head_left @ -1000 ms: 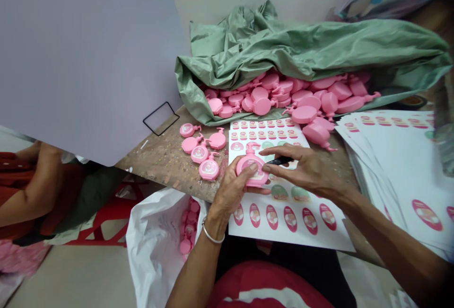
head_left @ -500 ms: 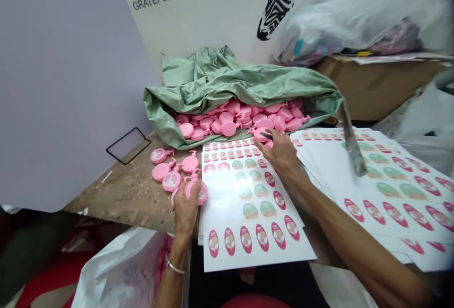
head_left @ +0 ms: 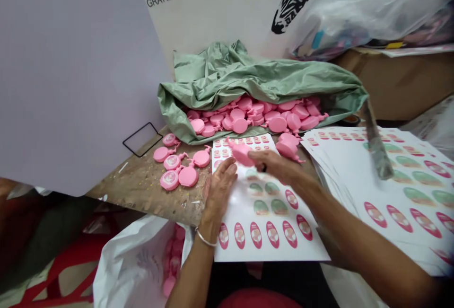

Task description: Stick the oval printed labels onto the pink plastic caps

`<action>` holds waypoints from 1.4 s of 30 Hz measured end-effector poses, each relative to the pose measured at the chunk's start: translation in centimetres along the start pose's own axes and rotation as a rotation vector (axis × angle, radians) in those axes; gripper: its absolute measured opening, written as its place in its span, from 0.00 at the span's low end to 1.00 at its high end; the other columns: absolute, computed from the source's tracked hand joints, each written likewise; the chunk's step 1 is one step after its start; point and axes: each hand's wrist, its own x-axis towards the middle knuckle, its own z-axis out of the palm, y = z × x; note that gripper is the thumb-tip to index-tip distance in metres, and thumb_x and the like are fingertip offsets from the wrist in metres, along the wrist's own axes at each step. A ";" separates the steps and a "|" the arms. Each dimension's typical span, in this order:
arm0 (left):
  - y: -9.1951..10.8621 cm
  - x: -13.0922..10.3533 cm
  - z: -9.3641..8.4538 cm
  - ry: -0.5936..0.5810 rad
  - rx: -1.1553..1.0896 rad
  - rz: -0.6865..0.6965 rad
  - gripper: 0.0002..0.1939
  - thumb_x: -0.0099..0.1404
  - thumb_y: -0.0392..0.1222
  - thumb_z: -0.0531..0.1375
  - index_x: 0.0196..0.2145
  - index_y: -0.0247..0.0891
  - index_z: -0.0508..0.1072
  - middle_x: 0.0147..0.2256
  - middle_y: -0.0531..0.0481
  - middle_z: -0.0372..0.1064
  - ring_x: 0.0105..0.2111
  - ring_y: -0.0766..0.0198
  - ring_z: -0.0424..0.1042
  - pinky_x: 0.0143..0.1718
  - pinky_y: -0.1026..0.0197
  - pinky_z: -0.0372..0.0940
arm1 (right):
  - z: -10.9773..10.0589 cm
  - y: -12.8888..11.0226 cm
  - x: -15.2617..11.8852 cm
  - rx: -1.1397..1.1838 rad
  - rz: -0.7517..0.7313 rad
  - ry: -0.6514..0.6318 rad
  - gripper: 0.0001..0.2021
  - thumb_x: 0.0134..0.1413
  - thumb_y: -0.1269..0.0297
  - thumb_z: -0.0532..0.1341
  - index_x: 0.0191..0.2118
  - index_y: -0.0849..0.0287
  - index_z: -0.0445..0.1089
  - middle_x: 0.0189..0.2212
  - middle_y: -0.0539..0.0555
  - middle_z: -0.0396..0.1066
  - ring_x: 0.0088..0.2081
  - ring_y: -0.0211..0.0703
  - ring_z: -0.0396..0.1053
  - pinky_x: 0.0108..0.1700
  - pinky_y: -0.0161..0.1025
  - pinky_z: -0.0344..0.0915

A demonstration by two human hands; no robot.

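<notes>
My right hand (head_left: pixel 271 163) is closed on a round pink case (head_left: pixel 241 153) above the upper part of a sticker sheet (head_left: pixel 244 251); a small dark item also shows at its fingers, too blurred to name. Just left of that case is my left hand (head_left: pixel 222 182), its fingers partly spread, with nothing seen in it. Several pink cases (head_left: pixel 188 176) lie on the table left of the sheet, some with round stickers. A green bag (head_left: pixel 262 78) behind holds a heap of pink cases (head_left: pixel 240 125).
More sticker sheets (head_left: pixel 351 180) are stacked on the right, under a hanging strip (head_left: pixel 379 149). A white bag (head_left: pixel 133 270) with pink cases is below the table's front edge. A cardboard box (head_left: pixel 400 81) and clear plastic bags (head_left: pixel 372 5) stand back right.
My right hand has brought a pink case from the bag's mouth to above the sheet. My left hand has let go of the cases on the table and moved right. The view has shifted left.
</notes>
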 end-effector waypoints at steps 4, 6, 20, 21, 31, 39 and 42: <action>-0.6 -0.1 0.5 -0.028 -0.380 -0.105 0.19 0.53 0.45 0.68 0.41 0.33 0.73 0.43 0.42 0.74 0.46 0.56 0.73 0.50 0.56 0.67 | 3.8 0.2 -2.8 0.156 0.084 -0.225 0.27 0.55 0.36 0.50 0.25 0.58 0.63 0.21 0.51 0.63 0.24 0.38 0.59 0.30 0.39 0.60; -0.4 0.1 -0.3 0.033 -0.350 -0.059 0.20 0.52 0.42 0.69 0.41 0.32 0.73 0.41 0.41 0.75 0.44 0.55 0.75 0.48 0.55 0.68 | 3.5 1.2 -2.0 -0.122 -0.027 -0.057 0.24 0.57 0.40 0.51 0.28 0.57 0.66 0.23 0.51 0.66 0.25 0.39 0.61 0.30 0.38 0.59; -2.7 2.8 -2.3 0.167 0.238 0.018 0.26 0.59 0.56 0.63 0.46 0.33 0.70 0.41 0.40 0.71 0.29 0.61 0.76 0.26 0.62 0.73 | 3.2 6.8 2.8 -0.865 -0.335 0.361 0.08 0.59 0.63 0.54 0.33 0.58 0.69 0.34 0.56 0.75 0.40 0.49 0.63 0.43 0.44 0.51; -2.7 2.8 -2.3 0.168 0.248 0.014 0.26 0.58 0.56 0.63 0.46 0.33 0.71 0.42 0.40 0.71 0.30 0.61 0.76 0.25 0.62 0.73 | 3.1 6.8 2.8 -0.859 -0.326 0.355 0.08 0.59 0.64 0.54 0.32 0.58 0.68 0.33 0.56 0.74 0.39 0.48 0.63 0.42 0.43 0.51; -3.2 3.3 -3.0 0.149 0.240 0.040 0.24 0.55 0.56 0.66 0.42 0.35 0.74 0.36 0.44 0.72 0.35 0.57 0.74 0.31 0.59 0.73 | 3.6 4.9 3.3 -0.880 -0.095 0.358 0.10 0.51 0.55 0.60 0.33 0.56 0.70 0.30 0.56 0.74 0.36 0.50 0.66 0.39 0.43 0.54; -2.6 2.5 -2.6 0.176 0.137 0.039 0.24 0.54 0.54 0.67 0.42 0.34 0.73 0.37 0.44 0.71 0.35 0.60 0.73 0.35 0.59 0.72 | 3.1 1.9 3.4 -0.668 -0.114 0.339 0.12 0.47 0.53 0.63 0.27 0.57 0.69 0.28 0.54 0.74 0.32 0.46 0.67 0.37 0.40 0.58; -2.3 2.1 -2.3 0.159 0.106 0.034 0.24 0.55 0.55 0.66 0.42 0.34 0.72 0.36 0.46 0.69 0.31 0.64 0.71 0.34 0.58 0.72 | 2.7 2.2 2.6 -0.319 -0.045 0.290 0.19 0.43 0.45 0.64 0.25 0.58 0.66 0.21 0.50 0.68 0.25 0.39 0.62 0.29 0.36 0.57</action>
